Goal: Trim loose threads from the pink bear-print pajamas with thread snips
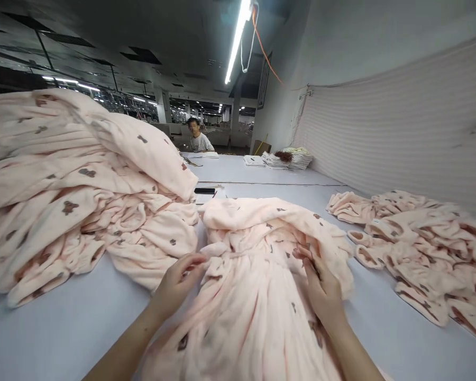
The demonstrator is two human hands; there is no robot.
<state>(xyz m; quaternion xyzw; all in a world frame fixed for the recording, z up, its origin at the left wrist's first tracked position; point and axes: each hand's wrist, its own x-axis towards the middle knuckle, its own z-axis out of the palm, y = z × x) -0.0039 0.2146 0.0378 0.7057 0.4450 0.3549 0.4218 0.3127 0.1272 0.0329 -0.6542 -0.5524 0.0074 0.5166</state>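
A pale pink plush garment (257, 296) with small brown bear-like prints lies in front of me, gathered at a waist seam. At its left edge, my left hand (180, 280) is closed, thumb and fingers pinching the cloth near the seam. My right hand (323, 283) is on the garment's right side with its fingers curled inward. Something small and dark shows within that hand, but I cannot make out what it is. The garment's upper part is folded over beyond both hands.
A tall heap of the same pink cloth (83, 174) stands at left. More pink pieces (432, 248) lie at right. Farther back on the table (238, 172) are a dark phone-like object (204, 191) and white stacks (275, 160). A person (199, 138) is beyond; a striped sheet (396, 116) covers the right wall.
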